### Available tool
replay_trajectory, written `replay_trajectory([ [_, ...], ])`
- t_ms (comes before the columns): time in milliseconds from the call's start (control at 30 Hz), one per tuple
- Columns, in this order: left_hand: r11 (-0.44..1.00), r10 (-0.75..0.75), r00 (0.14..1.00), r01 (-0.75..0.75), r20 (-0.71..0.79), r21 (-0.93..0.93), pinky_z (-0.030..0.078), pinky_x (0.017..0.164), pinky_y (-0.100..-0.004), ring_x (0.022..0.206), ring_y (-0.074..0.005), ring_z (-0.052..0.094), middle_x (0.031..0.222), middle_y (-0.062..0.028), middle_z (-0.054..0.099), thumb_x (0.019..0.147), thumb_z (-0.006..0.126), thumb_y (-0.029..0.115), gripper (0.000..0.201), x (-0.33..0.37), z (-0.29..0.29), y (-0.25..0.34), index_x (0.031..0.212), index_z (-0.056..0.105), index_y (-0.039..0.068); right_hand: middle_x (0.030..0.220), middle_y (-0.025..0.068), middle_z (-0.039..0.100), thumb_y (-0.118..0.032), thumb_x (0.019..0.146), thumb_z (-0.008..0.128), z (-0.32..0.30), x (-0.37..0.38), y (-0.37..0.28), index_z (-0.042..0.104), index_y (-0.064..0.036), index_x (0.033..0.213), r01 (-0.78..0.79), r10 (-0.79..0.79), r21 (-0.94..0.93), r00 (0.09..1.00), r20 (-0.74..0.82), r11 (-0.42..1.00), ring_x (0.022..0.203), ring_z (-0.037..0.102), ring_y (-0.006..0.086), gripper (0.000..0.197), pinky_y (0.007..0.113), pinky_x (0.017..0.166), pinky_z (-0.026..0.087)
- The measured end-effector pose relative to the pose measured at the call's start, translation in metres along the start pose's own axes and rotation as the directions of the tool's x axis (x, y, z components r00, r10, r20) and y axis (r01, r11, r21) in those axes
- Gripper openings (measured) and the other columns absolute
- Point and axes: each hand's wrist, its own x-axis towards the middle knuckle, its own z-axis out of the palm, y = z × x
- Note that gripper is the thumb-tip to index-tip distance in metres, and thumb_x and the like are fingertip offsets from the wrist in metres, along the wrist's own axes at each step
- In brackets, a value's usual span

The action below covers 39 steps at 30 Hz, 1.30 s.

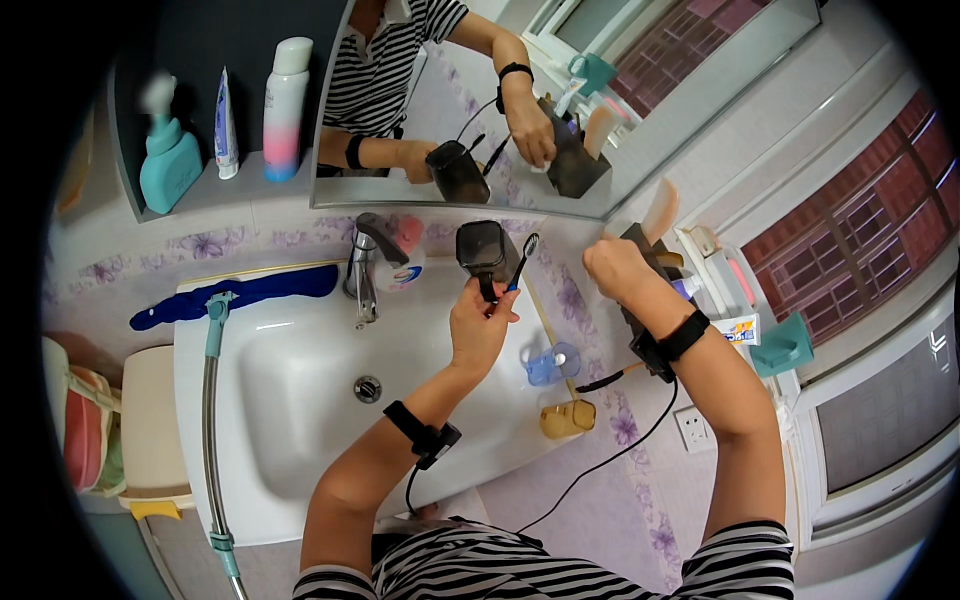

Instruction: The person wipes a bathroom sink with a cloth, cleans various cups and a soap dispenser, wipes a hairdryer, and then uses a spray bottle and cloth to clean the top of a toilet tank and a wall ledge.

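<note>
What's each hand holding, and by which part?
Left hand: dark cup, by its handle; toothbrush alongside, grip unclear. Right hand: at the dark holder; can't tell whether it grips anything.

"how's the light on your feed?"

"fairly bright and even from here. the basin [300,400] reads very pale, and i get glints on the chrome faucet [366,295]. the shelf niche [200,45] at upper left sits much darker."

"where's it coming from?"

"i have a window [850,215] at right, but i can't tell whether that or a lamp does the most."

"sharpness?"

"the left hand [480,328] and right hand [615,268] look crisp to me; the pump top [158,94] on the teal bottle [170,168] is a pale smear. straight edges bow toward the rim, and black swallows the corners."
</note>
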Motion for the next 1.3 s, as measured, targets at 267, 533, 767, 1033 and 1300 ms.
replay_trajectory([
  [267, 1.0, -0.009, 1.0, 0.01, 0.027, -0.027, 0.048, 0.051, -0.0228, 0.057, -0.0136, 0.06, 0.082, -0.0074, 0.059, 0.08, 0.064, 0.006, 0.02, -0.001, 0.004, 0.002, 0.091, 0.049, -0.002, 0.089, 0.0128, 0.063, -0.005, 0.067, 0.061, 0.028, 0.018, 0.035, 0.067, -0.0052, 0.075, -0.258, 0.228, -0.101, 0.943, -0.243, 0.961, 0.097, 0.054, 0.0289, 0.009, 0.035, 0.072, 0.051],
  [533, 0.999, -0.018, 0.997, 0.015, 0.074, 0.043, 0.048, 0.052, -0.0228, 0.056, -0.014, 0.06, 0.082, -0.0071, 0.059, 0.079, 0.064, 0.006, 0.02, 0.0, 0.0, 0.012, 0.089, 0.049, -0.001, 0.072, 0.0094, 0.063, -0.008, 0.059, 0.062, 0.035, 0.014, 0.053, 0.063, -0.0069, 0.066, -0.216, 0.218, 0.031, 0.952, -0.216, 0.976, 0.084, 0.058, 0.0268, 0.007, 0.036, 0.067, 0.05],
  [767, 0.997, -0.059, 0.987, 0.05, 0.15, 0.064, 0.047, 0.051, -0.0233, 0.058, -0.0156, 0.062, 0.08, -0.0085, 0.061, 0.077, 0.065, 0.006, 0.02, 0.007, 0.009, -0.007, 0.087, 0.048, -0.001, 0.076, 0.0093, 0.062, -0.004, 0.062, 0.059, 0.053, -0.002, 0.051, 0.063, -0.0077, 0.075, -0.074, 0.067, -0.058, 0.992, -0.108, 0.996, 0.077, 0.057, 0.0288, 0.014, 0.037, 0.063, 0.049],
  [1033, 0.99, -0.131, 0.977, 0.119, 0.167, 0.08, 0.05, 0.052, -0.0232, 0.06, -0.0142, 0.06, 0.081, -0.0103, 0.06, 0.074, 0.067, 0.0, 0.024, 0.018, 0.036, -0.02, 0.083, 0.045, 0.001, 0.089, 0.0119, 0.063, 0.0, 0.068, 0.058, -0.041, -0.086, 0.045, 0.064, -0.0072, 0.089, -0.042, 0.477, 0.563, 0.585, -0.656, 0.826, 0.082, 0.057, 0.0295, 0.024, 0.035, 0.073, 0.047],
  [1300, 0.994, -0.086, 0.981, 0.072, 0.176, 0.081, 0.049, 0.048, -0.024, 0.054, -0.0145, 0.06, 0.077, -0.0091, 0.061, 0.072, 0.069, 0.003, 0.023, 0.021, 0.086, -0.05, 0.083, 0.05, -0.002, 0.093, 0.0114, 0.064, 0.002, 0.069, 0.058, 0.002, -0.169, -0.017, 0.064, -0.0024, 0.091, 0.165, 0.698, 0.888, 0.564, -0.441, 0.428, 0.087, 0.058, 0.0247, 0.024, 0.031, 0.079, 0.045],
])
